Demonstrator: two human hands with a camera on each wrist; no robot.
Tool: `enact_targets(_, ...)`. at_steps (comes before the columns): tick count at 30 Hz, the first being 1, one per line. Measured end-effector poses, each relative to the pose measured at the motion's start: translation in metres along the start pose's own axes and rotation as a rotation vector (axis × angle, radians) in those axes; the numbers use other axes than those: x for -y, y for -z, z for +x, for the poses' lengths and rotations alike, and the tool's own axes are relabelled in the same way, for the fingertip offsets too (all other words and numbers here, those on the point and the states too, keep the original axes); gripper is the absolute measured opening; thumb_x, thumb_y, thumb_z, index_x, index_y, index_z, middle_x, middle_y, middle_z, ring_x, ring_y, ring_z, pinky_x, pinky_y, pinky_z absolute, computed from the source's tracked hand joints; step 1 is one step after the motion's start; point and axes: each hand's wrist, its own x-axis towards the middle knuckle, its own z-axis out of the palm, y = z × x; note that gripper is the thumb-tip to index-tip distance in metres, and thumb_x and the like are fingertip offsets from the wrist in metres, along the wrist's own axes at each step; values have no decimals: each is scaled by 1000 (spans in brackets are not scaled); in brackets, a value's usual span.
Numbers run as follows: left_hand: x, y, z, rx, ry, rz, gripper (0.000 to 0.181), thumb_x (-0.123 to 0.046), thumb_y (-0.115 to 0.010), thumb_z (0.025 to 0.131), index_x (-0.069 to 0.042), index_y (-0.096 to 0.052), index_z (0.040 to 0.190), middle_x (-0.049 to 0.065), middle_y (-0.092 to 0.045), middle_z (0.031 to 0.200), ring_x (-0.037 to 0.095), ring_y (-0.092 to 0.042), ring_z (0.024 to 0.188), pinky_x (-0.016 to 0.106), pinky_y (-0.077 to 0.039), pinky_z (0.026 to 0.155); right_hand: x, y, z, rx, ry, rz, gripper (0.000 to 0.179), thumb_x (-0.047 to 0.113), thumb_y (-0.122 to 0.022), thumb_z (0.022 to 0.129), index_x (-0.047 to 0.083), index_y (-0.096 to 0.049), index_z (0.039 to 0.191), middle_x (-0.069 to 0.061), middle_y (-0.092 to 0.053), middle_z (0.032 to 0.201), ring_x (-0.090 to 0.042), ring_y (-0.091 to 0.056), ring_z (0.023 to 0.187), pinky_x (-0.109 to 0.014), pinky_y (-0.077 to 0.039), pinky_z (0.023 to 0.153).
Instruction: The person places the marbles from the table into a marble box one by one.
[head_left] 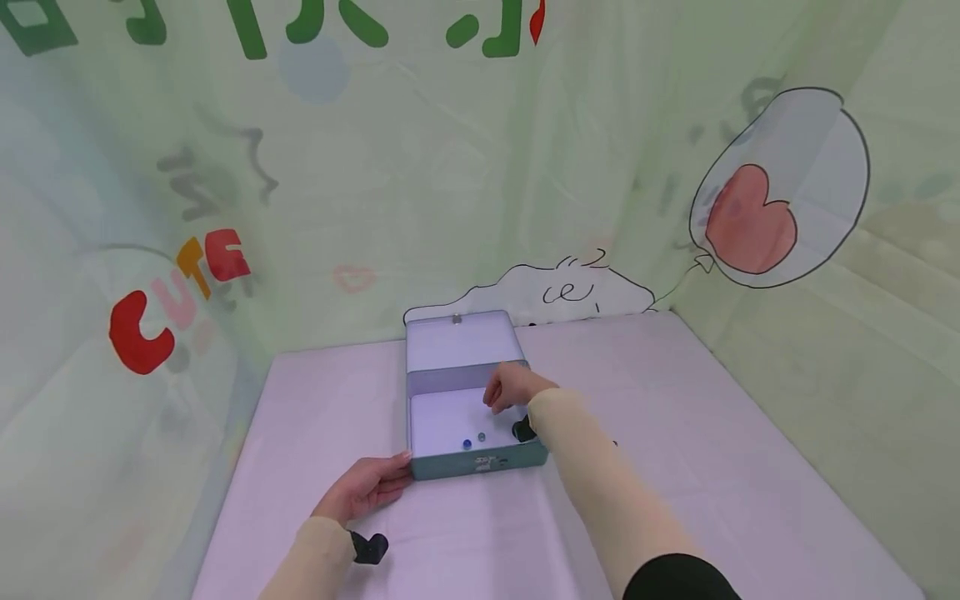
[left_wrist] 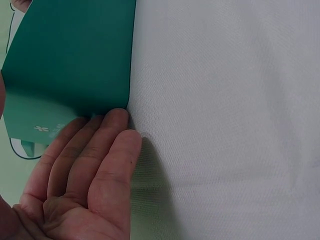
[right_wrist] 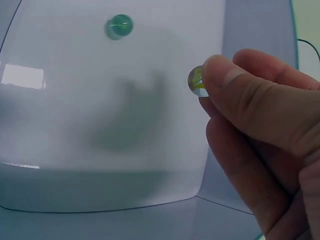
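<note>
Printed curtain [head_left: 450, 183], pale table [head_left: 615, 367]: a marble [right_wrist: 195, 81] above an open box [head_left: 442, 466]

The lid [head_left: 461, 342] leans back, probably for easy reach. The right hand [head_left: 512, 387] pinches the yellow-streaked marble in its fingertips, suiting so small a thing (a blue marble [head_left: 467, 444] and a greenish one [head_left: 482, 437] lie inside). The left hand [head_left: 367, 487], fingers extended, touches the box's near-left corner, seemingly steadying it.

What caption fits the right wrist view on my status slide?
Right grip pinches a clear, yellow-streaked marble above the box floor, where a green marble rests.
</note>
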Motion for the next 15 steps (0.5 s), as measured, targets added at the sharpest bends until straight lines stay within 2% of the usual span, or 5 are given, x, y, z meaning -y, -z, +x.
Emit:
enact_targets(3, 2, -1, -1, 5, -8, 1, 59, -35, -66, 101, 11, -57, 137, 25, -65, 136, 34, -68, 122, 46, -55, 105, 3, -6, -1, 9, -11, -32, 21, -1, -81, 84, 2, -79, 104, -2, -77, 88, -12, -71, 80, -29, -63, 79)
enact_targets(15, -1, 1, -2, 14, -11, 8, 58, -35, -66, 101, 9, -58, 137, 25, -64, 137, 36, -66, 124, 48, -52, 108, 10, -9, -3, 11, -15, -34, 19, 0, -81, 84, 4, -79, 103, -1, -77, 88, -12, -71, 82, -30, -63, 82)
